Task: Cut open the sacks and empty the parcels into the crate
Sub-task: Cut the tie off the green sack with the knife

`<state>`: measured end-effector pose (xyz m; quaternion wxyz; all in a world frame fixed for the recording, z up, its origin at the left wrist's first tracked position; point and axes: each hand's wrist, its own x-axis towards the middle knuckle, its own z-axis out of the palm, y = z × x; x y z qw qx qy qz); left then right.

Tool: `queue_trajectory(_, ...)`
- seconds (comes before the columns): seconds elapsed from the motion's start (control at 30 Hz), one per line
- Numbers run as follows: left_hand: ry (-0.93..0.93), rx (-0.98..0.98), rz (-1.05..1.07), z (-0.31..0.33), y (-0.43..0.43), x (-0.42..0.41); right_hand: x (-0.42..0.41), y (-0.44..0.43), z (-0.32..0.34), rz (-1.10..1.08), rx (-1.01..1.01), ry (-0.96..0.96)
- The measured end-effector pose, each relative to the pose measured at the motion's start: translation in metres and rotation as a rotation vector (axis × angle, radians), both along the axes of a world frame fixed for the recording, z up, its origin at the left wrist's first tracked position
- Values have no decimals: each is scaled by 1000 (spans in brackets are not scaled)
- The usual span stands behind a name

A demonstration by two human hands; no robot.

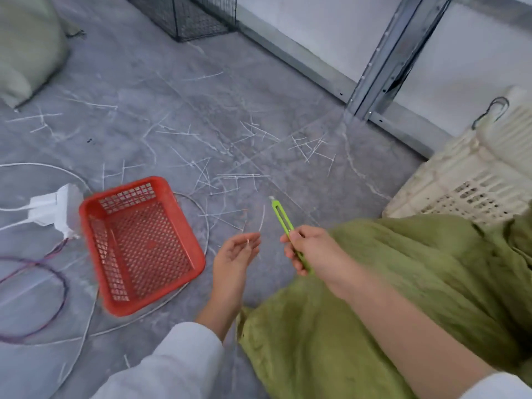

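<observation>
A green woven sack (403, 283) lies crumpled on the grey floor at the lower right, under my right forearm. My right hand (311, 250) is shut on a lime-green utility knife (283, 220), its blade tip pointing up and away from me. Just left of it, my left hand (236, 254) hovers palm-up with fingers loosely curled around a thin white cut tie (260, 223). A white slatted plastic crate (472, 174) stands at the right edge behind the sack. Another pale sack (26, 44) rests at the top left.
An empty red mesh basket (138, 243) sits on the floor to the left of my hands. White and purple cables (43, 283) and a white plug (54, 210) lie further left. Several cut white ties litter the floor. A black wire cage (187, 15) and a metal rack post (385, 61) stand by the wall.
</observation>
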<state>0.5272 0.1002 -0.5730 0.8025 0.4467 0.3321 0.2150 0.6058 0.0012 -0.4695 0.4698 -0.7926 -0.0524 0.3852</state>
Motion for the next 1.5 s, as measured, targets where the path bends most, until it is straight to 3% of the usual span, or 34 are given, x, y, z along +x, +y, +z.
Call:
queue_trajectory(0.17, 244, 240, -281, -42, 10, -6, -3, 7, -30, -30, -143, 67)
queue_trajectory(0.37, 321, 590, -347, -22, -6, 10, 1, -1, -7, -80, 59, 70)
queue_trajectory(0.53, 225, 848, -368, 38, -59, 36, -20, -35, 41, 86, 143, -250)
queue_trajectory(0.67, -29, 587, -350, 101, -103, 51, -13, -91, 107, -21, 217, -445)
queue_trajectory(0.77, -248, 409, -471, 147, -145, 69, -11, -143, 153, -111, 302, -550)
queue_trajectory(0.83, -228, 339, -589, 169, -177, 88, -17, -172, 169, -122, 308, -608)
queue_trajectory(0.97, -49, 416, -803, 199, -236, 134, -30, -232, 195, -202, 284, -721)
queue_trajectory(1.07, -4, 430, -795, 218, -258, 139, -35, -273, 219, -348, 398, -710)
queue_trajectory(1.17, -50, 403, -742, 225, -272, 130, -39, -305, 232, -465, 531, -682)
queue_trajectory(1.27, -181, 463, -827, 237, -281, 105, -43, -331, 237, -572, 617, -684)
queue_trajectory(1.33, -246, 478, -890, 246, -283, 88, -45, -343, 235, -637, 501, -819)
queue_trajectory(1.43, -320, 557, -905, 256, -290, 66, -48, -358, 222, -665, 107, -1098)
queue_trajectory(1.5, -377, 589, -876, 259, -295, 52, -52, -363, 210, -644, 12, -1166)
